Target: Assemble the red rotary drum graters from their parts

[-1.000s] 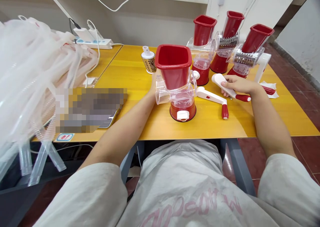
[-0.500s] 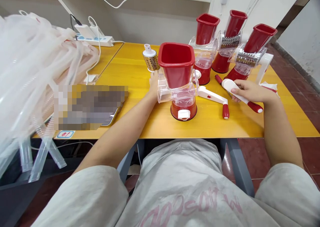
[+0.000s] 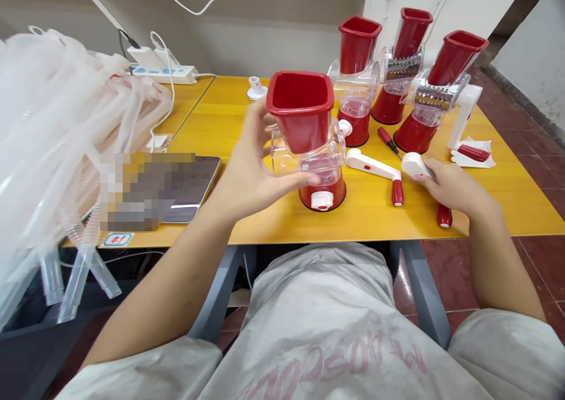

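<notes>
My left hand (image 3: 253, 173) is sitting spread at the centre of the frame, thumb and fingers apart around the left side of a red and clear grater (image 3: 304, 117). The grater is standing upright on the yellow counter (image 3: 265, 229), its square red mouth facing up. My thumb is crossing in front of its clear lower part, but the fingers are partly hiding behind it, so I can't tell how firmly they are touching, if at all.

At the right of the frame, my right hand (image 3: 457, 188) is pinching a white crank (image 3: 412, 165) between thumb and fingers, its red grip showing below my palm. A second crank (image 3: 371, 166) is lying between this hand and the grater, its red grip pointing toward the bottom of the frame. A small red-handled screwdriver (image 3: 386, 137) is lying just above it.

In the upper right, three more graters (image 3: 457, 59) are standing together. A white-topped drum (image 3: 256, 91) is showing behind my left fingers, and a dark tablet (image 3: 198, 182) is lying left of centre.
</notes>
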`<state>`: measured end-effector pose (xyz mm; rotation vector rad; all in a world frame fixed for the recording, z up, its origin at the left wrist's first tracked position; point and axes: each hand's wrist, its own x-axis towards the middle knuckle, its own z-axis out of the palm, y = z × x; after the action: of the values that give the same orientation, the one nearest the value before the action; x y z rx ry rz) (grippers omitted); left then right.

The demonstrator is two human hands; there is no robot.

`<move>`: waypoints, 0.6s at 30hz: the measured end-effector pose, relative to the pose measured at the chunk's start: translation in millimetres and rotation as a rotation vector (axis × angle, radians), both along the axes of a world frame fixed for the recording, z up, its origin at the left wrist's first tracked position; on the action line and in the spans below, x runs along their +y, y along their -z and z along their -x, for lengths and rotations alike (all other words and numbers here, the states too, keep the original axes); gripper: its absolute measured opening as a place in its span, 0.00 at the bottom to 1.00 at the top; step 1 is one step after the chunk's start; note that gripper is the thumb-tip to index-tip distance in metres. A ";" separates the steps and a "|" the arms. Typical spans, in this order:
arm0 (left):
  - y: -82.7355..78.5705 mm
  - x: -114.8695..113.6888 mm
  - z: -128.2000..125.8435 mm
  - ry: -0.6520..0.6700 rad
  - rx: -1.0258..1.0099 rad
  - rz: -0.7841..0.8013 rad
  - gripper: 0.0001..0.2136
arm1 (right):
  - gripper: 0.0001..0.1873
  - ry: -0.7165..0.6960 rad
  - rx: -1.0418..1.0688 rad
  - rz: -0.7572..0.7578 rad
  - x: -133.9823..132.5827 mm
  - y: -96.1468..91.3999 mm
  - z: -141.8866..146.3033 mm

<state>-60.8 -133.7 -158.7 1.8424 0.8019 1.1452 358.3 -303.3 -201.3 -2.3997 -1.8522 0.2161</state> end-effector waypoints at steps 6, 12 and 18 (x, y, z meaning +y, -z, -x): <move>3.6 16.3 26.6 -0.074 0.098 -0.032 0.44 | 0.13 -0.064 -0.083 0.005 9.6 -12.2 9.4; -7.1 40.5 72.1 -0.042 0.146 -0.018 0.35 | 0.15 -0.219 -0.149 0.067 28.4 -43.1 72.8; -7.2 53.1 80.2 0.007 0.136 -0.106 0.41 | 0.19 -0.389 -0.116 0.145 66.2 -41.7 147.0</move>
<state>-141.0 -80.5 -151.5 2.0276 0.8240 1.0849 211.3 -237.1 -159.6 -2.1524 -2.4252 0.2526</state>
